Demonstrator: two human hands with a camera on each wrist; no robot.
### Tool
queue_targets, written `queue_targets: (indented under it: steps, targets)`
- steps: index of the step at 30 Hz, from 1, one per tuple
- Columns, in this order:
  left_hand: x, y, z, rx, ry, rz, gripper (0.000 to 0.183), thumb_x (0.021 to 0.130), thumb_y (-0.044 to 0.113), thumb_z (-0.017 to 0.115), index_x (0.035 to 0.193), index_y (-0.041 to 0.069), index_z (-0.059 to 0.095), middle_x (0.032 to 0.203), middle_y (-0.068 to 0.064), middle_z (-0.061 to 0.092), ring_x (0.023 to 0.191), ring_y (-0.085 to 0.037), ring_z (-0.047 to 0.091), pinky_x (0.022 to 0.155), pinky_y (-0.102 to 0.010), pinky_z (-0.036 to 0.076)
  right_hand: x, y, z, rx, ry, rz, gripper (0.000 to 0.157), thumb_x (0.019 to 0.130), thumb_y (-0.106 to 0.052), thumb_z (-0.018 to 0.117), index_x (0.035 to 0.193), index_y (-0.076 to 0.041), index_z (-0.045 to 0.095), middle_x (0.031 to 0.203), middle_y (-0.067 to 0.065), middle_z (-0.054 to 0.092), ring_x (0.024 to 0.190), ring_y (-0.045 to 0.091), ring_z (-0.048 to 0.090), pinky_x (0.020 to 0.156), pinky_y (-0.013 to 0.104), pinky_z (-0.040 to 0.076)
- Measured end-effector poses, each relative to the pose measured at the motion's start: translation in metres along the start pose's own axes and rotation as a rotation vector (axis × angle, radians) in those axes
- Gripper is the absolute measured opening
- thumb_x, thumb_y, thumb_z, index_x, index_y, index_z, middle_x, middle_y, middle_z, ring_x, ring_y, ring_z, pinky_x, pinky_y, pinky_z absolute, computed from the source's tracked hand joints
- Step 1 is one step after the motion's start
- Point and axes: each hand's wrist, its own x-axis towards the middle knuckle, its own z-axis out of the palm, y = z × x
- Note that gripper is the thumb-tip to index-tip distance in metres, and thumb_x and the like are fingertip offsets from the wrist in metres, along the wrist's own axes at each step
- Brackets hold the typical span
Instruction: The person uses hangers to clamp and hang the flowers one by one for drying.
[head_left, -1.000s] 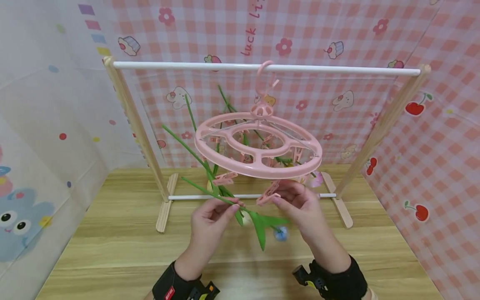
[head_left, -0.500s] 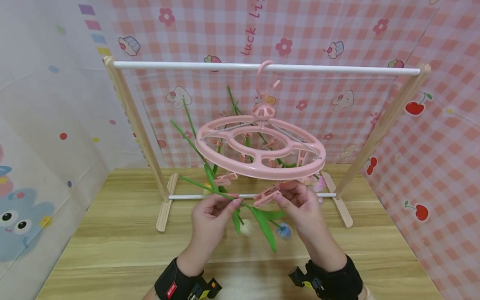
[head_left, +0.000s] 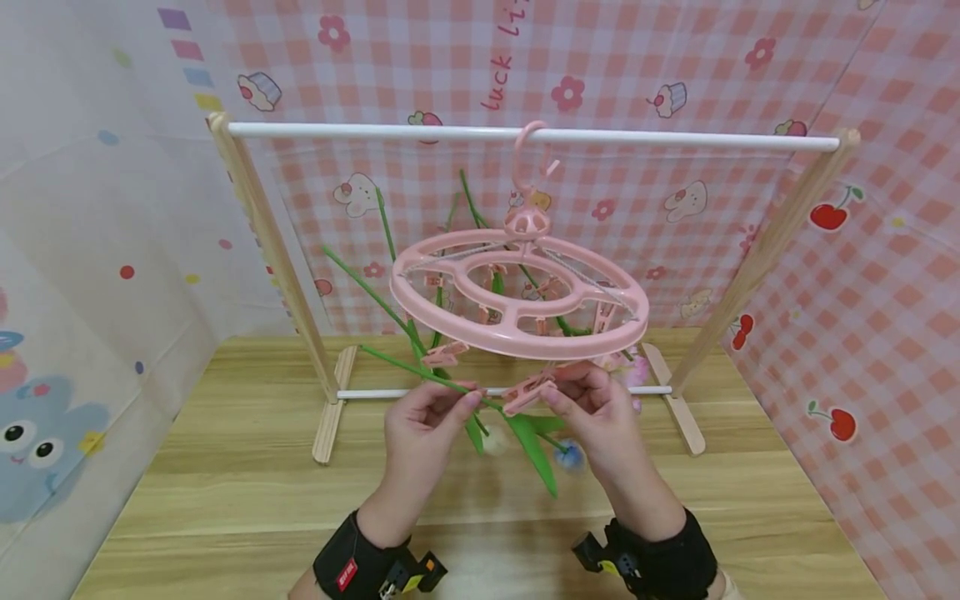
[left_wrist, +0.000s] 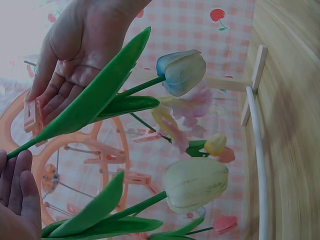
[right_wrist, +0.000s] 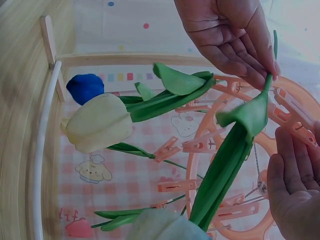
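My left hand (head_left: 423, 437) pinches the green stem of an artificial tulip with a pale blue-and-white bloom (left_wrist: 182, 72). Its leaves and bloom point down and to the right, while the stem's tail extends up-left. Beside it, my right hand (head_left: 606, 429) grips a pink clothespin (head_left: 527, 394) hanging from the front of a round pink clip hanger (head_left: 517, 343). In the head view the clothespin lies just above the stem; whether they touch I cannot tell. Below the hanger, a cream tulip (left_wrist: 195, 185) hangs head-down, its clip partly hidden.
The hanger hooks over the white top rod (head_left: 360, 132) of a wooden-legged rack, above a lower white rod (head_left: 382, 394). Other clipped flowers include a dark blue tulip (right_wrist: 85, 89) and a pink tulip (left_wrist: 225, 225). Patterned cloth (head_left: 720, 75) stands behind the wood-grain table (head_left: 225, 500).
The clothespin in my right hand has shifted slightly left and is now closer to my left fingers. The hanger has swung a little, and my left hand still pinches the tulip stem.
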Motion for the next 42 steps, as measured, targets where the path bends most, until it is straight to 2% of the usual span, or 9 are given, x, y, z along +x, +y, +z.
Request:
queue_targets:
  steps: [4,10,19,23,26,30,36,42]
  targets:
    - [0.0007,-0.0009,0.0005,0.037,0.004,0.007,0.008,0.079,-0.005,0.068,0.083,-0.008,0.064,0.084,-0.012,0.068,0.072,-0.022,0.065,0.059,-0.021,0.054,0.0017,0.0023,0.0014,0.015,-0.012,-0.035,0.02,0.089,0.007,0.054,0.1,-0.009,0.06,0.097,0.004,0.065,0.088,0.018,0.063,0.075,0.025,0.053]
    - [0.0019,0.0004,0.0026,0.047,0.008,0.023,0.007,0.078,-0.007,0.068,0.082,-0.01,0.063,0.086,-0.014,0.068,0.072,-0.016,0.065,0.06,-0.02,0.054,0.0024,0.0033,0.0019,-0.008,-0.008,-0.026,0.019,0.089,0.006,0.054,0.101,-0.008,0.06,0.097,0.005,0.065,0.089,0.02,0.063,0.076,0.026,0.053]
    - [0.0045,-0.0014,0.0034,0.039,0.002,0.05,0.007,0.078,-0.008,0.068,0.082,-0.01,0.062,0.084,-0.014,0.068,0.072,-0.016,0.065,0.061,-0.021,0.054,0.003,0.0042,0.0026,-0.012,-0.03,-0.017,0.019,0.09,0.004,0.054,0.102,-0.009,0.06,0.098,0.006,0.065,0.089,0.022,0.063,0.074,0.026,0.054]
    - [0.0045,-0.0019,0.0031,0.023,-0.009,0.046,0.009,0.078,-0.005,0.069,0.083,-0.01,0.063,0.085,-0.011,0.068,0.072,-0.017,0.065,0.062,-0.023,0.055,0.0039,0.0057,0.0018,0.013,-0.065,-0.058,0.02,0.091,0.009,0.05,0.104,-0.004,0.058,0.097,0.012,0.066,0.088,0.027,0.063,0.077,0.032,0.054]
    - [0.0047,-0.0018,0.0031,0.019,-0.014,0.043,0.009,0.078,-0.005,0.069,0.083,-0.009,0.063,0.085,-0.009,0.069,0.072,-0.017,0.065,0.061,-0.023,0.055,0.0039,0.0061,0.0018,0.009,-0.057,-0.079,0.018,0.09,0.009,0.051,0.103,-0.002,0.058,0.097,0.013,0.066,0.088,0.026,0.063,0.077,0.033,0.054]
    - [0.005,-0.002,0.0035,0.017,-0.013,0.042,0.008,0.078,-0.006,0.069,0.083,-0.009,0.063,0.084,-0.009,0.069,0.071,-0.016,0.065,0.06,-0.023,0.055,0.0028,0.0055,0.0022,-0.02,-0.008,-0.064,0.017,0.089,0.007,0.055,0.1,-0.005,0.06,0.097,0.008,0.066,0.088,0.02,0.063,0.074,0.026,0.054]
    - [0.005,-0.0007,0.0041,-0.01,-0.022,0.042,0.008,0.079,-0.006,0.068,0.084,-0.01,0.063,0.085,-0.014,0.068,0.074,-0.019,0.066,0.064,-0.025,0.055,0.0027,0.0054,0.002,-0.035,-0.003,-0.027,0.018,0.089,0.006,0.055,0.101,-0.007,0.06,0.096,0.006,0.066,0.088,0.02,0.063,0.074,0.026,0.054]
    - [0.0061,0.0,0.0041,0.004,-0.019,0.058,0.007,0.078,-0.008,0.067,0.083,-0.01,0.063,0.085,-0.014,0.068,0.073,-0.018,0.065,0.063,-0.024,0.055,0.0031,0.0064,0.0023,-0.027,0.008,-0.053,0.019,0.088,0.008,0.055,0.099,-0.006,0.061,0.096,0.006,0.066,0.088,0.019,0.063,0.074,0.025,0.054]
